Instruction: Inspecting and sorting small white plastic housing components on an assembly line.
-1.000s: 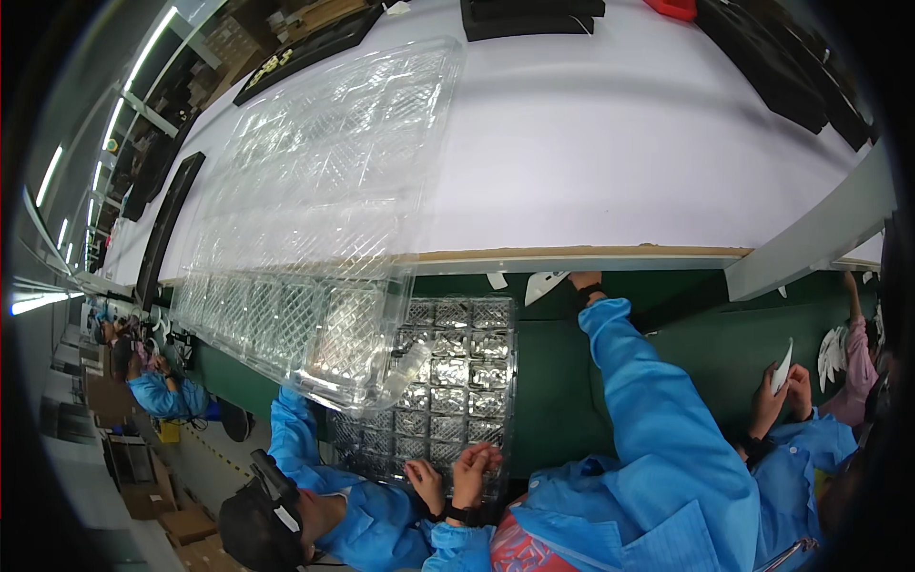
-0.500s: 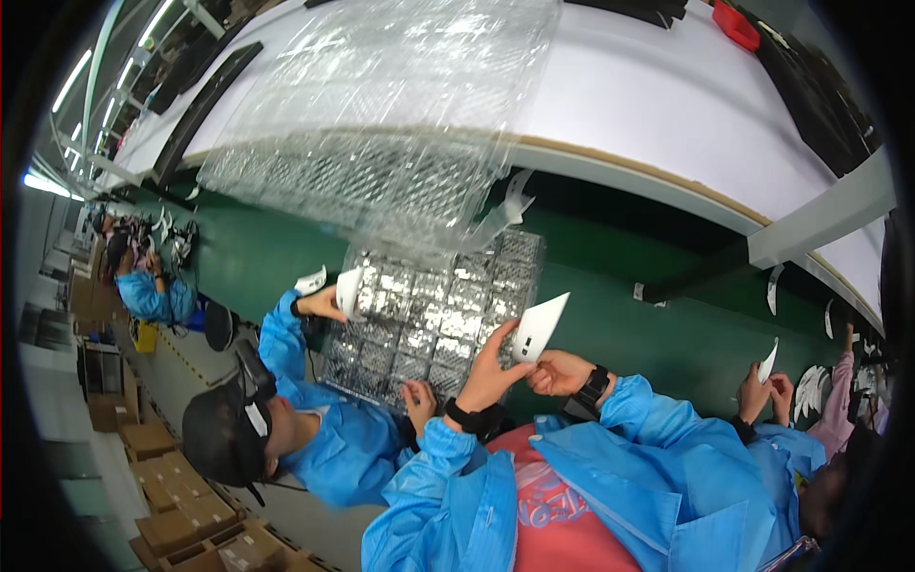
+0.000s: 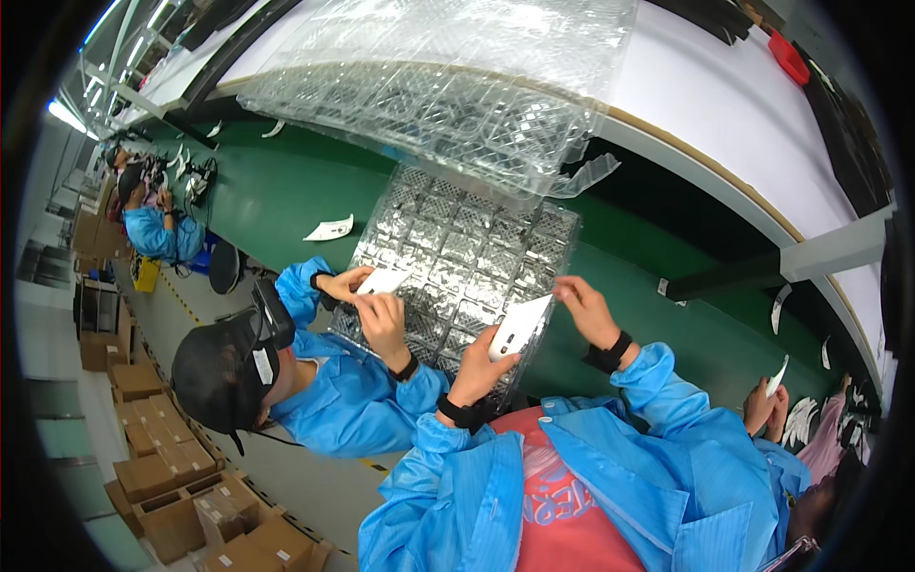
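My left hand (image 3: 474,370) grips a white, pointed, curved plastic part (image 3: 519,327) with small dark slots, holding it by its lower end with the thumb on its face. Beside the part's upper tip is my right hand (image 3: 586,313), fingers loosely bent and apart; nothing shows in them. Both hands are over the right side of a clear plastic compartment tray (image 3: 448,250) lying on the green bench. On the left, a co-worker in a blue jacket handles a similar white part (image 3: 383,281) with both hands above the same tray.
Clear plastic trays (image 3: 429,86) overhang the white shelf edge beyond the bench. Another white part (image 3: 329,229) lies on the green surface (image 3: 276,186) at left. A grey post (image 3: 829,250) stands at right, where another person holds a white part (image 3: 777,377). Cardboard boxes (image 3: 157,434) stand at lower left.
My right hand has moved from the part's lower end up to beside its tip. The co-worker now has both hands at their white part. The whole view has shifted slightly.
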The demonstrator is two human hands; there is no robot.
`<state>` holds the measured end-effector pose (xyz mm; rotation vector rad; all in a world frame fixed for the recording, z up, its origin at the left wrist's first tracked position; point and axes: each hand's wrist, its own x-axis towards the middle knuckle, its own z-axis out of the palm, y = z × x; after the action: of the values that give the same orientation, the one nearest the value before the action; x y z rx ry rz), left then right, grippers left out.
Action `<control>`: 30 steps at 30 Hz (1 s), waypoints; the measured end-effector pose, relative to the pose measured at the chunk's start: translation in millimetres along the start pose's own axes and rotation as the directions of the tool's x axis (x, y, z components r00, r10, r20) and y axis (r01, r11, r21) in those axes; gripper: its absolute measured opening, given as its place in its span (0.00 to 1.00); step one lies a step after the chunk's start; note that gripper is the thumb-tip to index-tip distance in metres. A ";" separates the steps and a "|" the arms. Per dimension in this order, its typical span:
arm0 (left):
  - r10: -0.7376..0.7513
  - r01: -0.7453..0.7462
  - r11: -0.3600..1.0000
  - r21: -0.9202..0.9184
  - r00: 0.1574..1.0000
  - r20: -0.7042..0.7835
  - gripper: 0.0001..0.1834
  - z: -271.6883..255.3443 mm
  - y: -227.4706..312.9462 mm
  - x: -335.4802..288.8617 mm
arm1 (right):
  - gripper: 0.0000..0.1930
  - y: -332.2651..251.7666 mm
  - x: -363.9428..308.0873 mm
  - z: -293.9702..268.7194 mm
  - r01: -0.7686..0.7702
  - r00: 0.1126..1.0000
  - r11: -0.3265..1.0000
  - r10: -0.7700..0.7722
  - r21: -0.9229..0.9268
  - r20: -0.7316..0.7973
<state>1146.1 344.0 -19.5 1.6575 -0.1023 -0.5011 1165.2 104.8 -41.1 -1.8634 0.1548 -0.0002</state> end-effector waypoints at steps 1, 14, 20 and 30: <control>-0.020 0.018 0.998 0.059 1.000 0.018 0.27 -3.9 3.8 -1.5 | 0.16 -4.3 5.4 -0.8 -0.054 0.996 0.988 0.043 0.142 0.083; -0.326 0.254 0.885 -0.391 0.937 -0.129 0.23 -15.1 -22.8 -23.7 | 0.07 62.4 65.2 27.4 0.201 0.972 0.724 -0.066 -0.660 0.225; -0.339 0.258 0.875 -0.409 0.931 -0.138 0.24 -11.5 -24.2 -24.3 | 0.09 92.5 87.6 52.2 0.398 0.917 0.568 -0.207 -0.721 0.342; -0.341 0.233 0.834 -0.501 0.931 -0.134 0.24 -16.7 -20.9 -27.2 | 0.06 89.7 96.2 57.1 0.599 0.801 0.409 -0.303 -0.688 0.517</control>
<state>1123.5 372.3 -31.3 1.2272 0.4171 -0.5180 1255.5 123.2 -151.0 -2.7948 -0.7523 -0.0137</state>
